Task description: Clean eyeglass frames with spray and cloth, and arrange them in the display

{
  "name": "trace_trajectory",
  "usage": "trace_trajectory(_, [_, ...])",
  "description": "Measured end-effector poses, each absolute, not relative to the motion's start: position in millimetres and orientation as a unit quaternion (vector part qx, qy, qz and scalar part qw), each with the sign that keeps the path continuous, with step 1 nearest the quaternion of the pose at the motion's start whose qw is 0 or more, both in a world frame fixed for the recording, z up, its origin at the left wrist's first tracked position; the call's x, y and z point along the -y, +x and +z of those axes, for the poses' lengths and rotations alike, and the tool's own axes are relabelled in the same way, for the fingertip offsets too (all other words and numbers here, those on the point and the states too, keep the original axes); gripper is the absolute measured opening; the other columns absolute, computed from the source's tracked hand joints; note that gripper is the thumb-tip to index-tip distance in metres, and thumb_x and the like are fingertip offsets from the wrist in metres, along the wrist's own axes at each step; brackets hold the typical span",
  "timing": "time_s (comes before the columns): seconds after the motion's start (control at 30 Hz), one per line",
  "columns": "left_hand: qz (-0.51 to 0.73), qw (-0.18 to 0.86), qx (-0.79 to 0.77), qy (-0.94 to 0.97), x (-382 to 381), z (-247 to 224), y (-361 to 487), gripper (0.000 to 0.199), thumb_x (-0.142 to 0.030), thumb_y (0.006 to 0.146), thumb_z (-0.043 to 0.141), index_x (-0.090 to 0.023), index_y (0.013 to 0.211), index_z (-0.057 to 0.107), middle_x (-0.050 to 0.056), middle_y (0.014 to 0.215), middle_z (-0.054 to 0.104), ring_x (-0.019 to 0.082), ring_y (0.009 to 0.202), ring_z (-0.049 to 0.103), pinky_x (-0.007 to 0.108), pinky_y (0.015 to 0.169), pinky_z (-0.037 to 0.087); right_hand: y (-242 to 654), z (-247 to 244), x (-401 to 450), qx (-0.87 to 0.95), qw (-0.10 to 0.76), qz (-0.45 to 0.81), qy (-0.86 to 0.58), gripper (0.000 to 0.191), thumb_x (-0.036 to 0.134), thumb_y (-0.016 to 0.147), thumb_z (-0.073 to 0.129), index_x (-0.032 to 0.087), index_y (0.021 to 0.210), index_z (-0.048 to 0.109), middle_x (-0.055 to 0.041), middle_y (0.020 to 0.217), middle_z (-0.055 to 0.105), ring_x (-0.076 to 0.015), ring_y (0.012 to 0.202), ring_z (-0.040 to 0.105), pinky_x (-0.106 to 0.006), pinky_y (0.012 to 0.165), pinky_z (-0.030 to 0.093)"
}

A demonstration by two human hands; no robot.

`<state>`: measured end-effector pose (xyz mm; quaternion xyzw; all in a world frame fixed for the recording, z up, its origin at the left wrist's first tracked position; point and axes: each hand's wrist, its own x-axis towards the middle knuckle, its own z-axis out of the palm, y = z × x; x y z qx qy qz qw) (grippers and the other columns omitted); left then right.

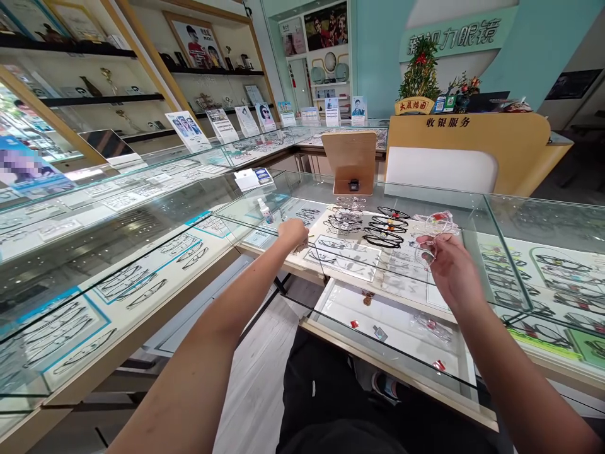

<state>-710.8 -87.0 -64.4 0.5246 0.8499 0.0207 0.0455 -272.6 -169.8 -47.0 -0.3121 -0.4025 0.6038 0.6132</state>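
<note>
My right hand grips a pair of clear-framed glasses above the glass counter, at the right. A clear plastic wrapper with a red label lies just behind it. My left hand is closed over the counter near the middle, its fingertips together; what it holds, if anything, is too small to name. Between the hands, dark-framed glasses lie in a row on the glass, beside a cluster of thinner frames. A small white spray bottle stands behind my left hand.
An open white drawer below the counter holds small red tags and clear wrappers. A wooden-backed mirror stands at the counter's back. Glass display cases run along the left and right. A yellow cashier desk stands behind.
</note>
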Motion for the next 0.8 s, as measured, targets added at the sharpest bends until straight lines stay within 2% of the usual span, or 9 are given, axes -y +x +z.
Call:
trace_trajectory(0.1, [0.033, 0.067, -0.848, 0.525, 89.8, -55.3, -712.1, 0.037, -0.055, 0.096, 0.076, -0.018, 0.096, 0.078, 0.012, 0.097, 0.079, 0.030, 0.101, 0.076, 0.047, 0.094, 0.059, -273.3, -44.6, 172.1, 0.394, 0.614, 0.607, -0.314, 0.022, 0.037, 0.085, 0.088, 0.030, 0.083, 0.068, -0.0017, 0.102, 0.083, -0.0199, 0.093, 0.068, -0.034, 0.072, 0.049])
trace_trajectory(0.27, [0.116, 0.097, -0.823, 0.547, 113.6, -28.2, -722.7, 0.024, -0.043, 0.086, 0.080, -0.024, 0.076, 0.069, 0.013, 0.082, 0.078, 0.036, 0.091, 0.076, 0.042, 0.078, 0.054, -274.4, -43.5, 173.7, 0.396, 0.609, 0.608, -0.320, 0.025, 0.039, 0.084, 0.091, 0.030, 0.083, 0.067, -0.0019, 0.102, 0.083, -0.0215, 0.094, 0.069, -0.036, 0.073, 0.049])
trace_trajectory(0.47, [0.231, 0.153, -0.770, 0.575, 147.7, 8.8, -725.4, 0.017, -0.040, 0.085, 0.076, -0.025, 0.087, 0.069, 0.006, 0.084, 0.080, 0.028, 0.085, 0.076, 0.038, 0.074, 0.054, -275.7, -49.6, 171.3, 0.412, 0.602, 0.611, -0.307, 0.027, 0.043, 0.085, 0.092, 0.031, 0.086, 0.068, -0.0016, 0.103, 0.083, -0.0225, 0.096, 0.070, -0.037, 0.074, 0.048])
trace_trajectory(0.6, [0.281, 0.183, -0.717, 0.611, 166.3, 29.3, -702.6, 0.022, -0.046, 0.091, 0.075, -0.024, 0.093, 0.074, 0.005, 0.086, 0.077, 0.024, 0.082, 0.072, 0.035, 0.074, 0.053, -276.4, -50.0, 172.4, 0.408, 0.595, 0.624, -0.301, 0.025, 0.040, 0.083, 0.092, 0.030, 0.084, 0.069, -0.0027, 0.102, 0.083, -0.0220, 0.095, 0.068, -0.036, 0.074, 0.047])
trace_trajectory(0.8, [0.325, 0.309, -0.597, 0.665, 190.7, 50.8, -648.1, 0.040, -0.060, 0.086, 0.084, -0.023, 0.083, 0.070, 0.004, 0.079, 0.068, 0.019, 0.069, 0.060, 0.034, 0.066, 0.046, -279.9, -38.7, 182.4, 0.440, 0.579, 0.630, -0.274, 0.024, 0.042, 0.085, 0.089, 0.031, 0.082, 0.069, -0.0031, 0.098, 0.081, -0.0245, 0.102, 0.069, -0.039, 0.088, 0.053])
